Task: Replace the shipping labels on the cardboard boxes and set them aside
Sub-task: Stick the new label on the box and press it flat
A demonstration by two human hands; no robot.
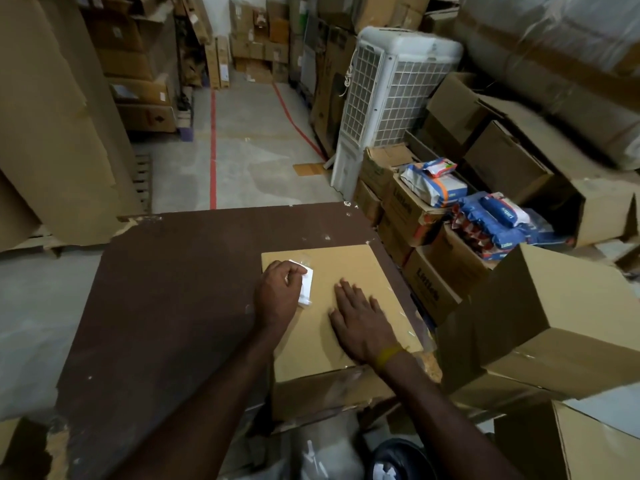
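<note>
head view, one moment. cardboard box [346,271] lies flat-topped on the right part of the dark brown tabletop [173,289], its near edge overhanging toward the person. left hand [280,292] sits at the box's upper left area, fingers [294,271] curled round a crumpled white label [306,284] with a bit of clear film showing above the knuckles — whether the paper is partly stuck to the box or fully free, cannot tell. right hand [362,323] lies flat on the box top just beside it, fingers straight and spread, holding nothing, apparently pressing the box down to steady it. judgement on progress: this box looks to be in the label-removal step; the rest of its visible top is bare cardboard, no fresh label seen on it, so applying a new label and setting the box aside both seem left to do. no fresh label is visible anywhere on the tabletop. plain boxes [554,323] are stacked just right of the tabletop — done or waiting, cannot tell. behind them, opened cartons with blue and white packets [502,220], and a white air cooler [391,98] standing on the floor.
</note>
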